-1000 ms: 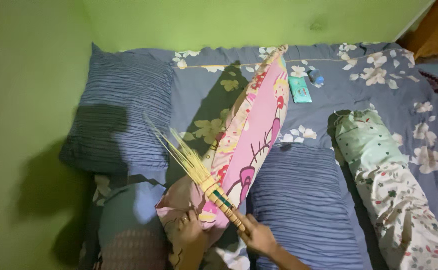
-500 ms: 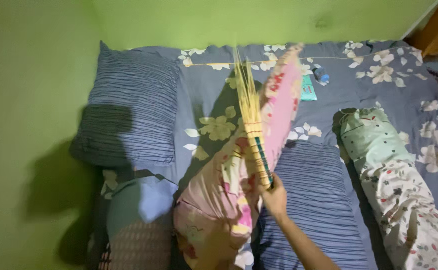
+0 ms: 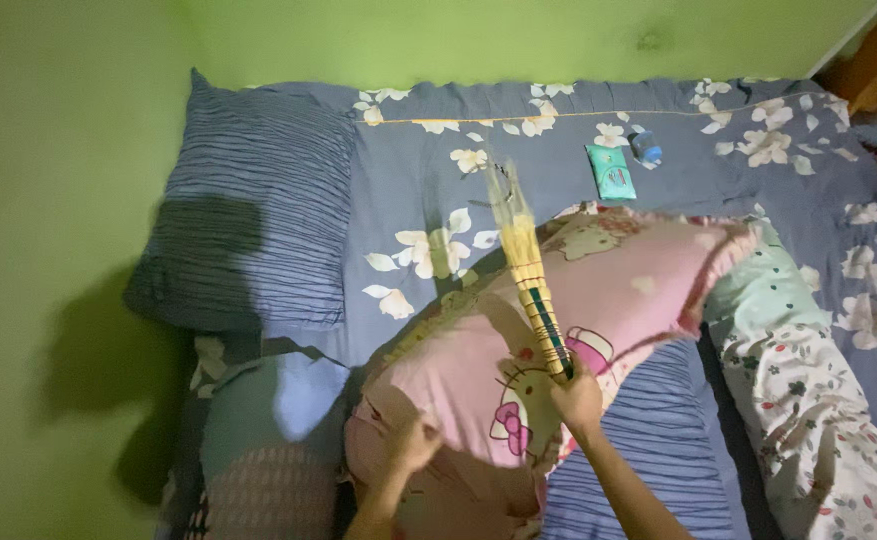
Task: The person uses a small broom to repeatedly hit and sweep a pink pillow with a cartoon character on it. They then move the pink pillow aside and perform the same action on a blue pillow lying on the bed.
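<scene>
Right hand (image 3: 576,395): fingers wrapped tight round the banded handle of a stick broom (image 3: 530,275), bristles angled up and away over the bed (image 3: 438,160). Broom lies across the pink cartoon-print pillow (image 3: 598,300), touching it. Left hand (image 3: 413,445): blurred, fingers pressed into the pillow's near-left corner; whether gripping, cannot tell. Pillow lies flat over a blue striped pillow (image 3: 658,440) and against the floral bolster (image 3: 808,380). Second striped pillow (image 3: 248,220) at left by the green wall (image 3: 48,150). Teal packet (image 3: 610,171) and small bottle (image 3: 645,147) near the headboard edge.

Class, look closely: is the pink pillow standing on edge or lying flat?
Lying flat: the pink pillow shows its broad printed face, resting across the striped pillow.
</scene>
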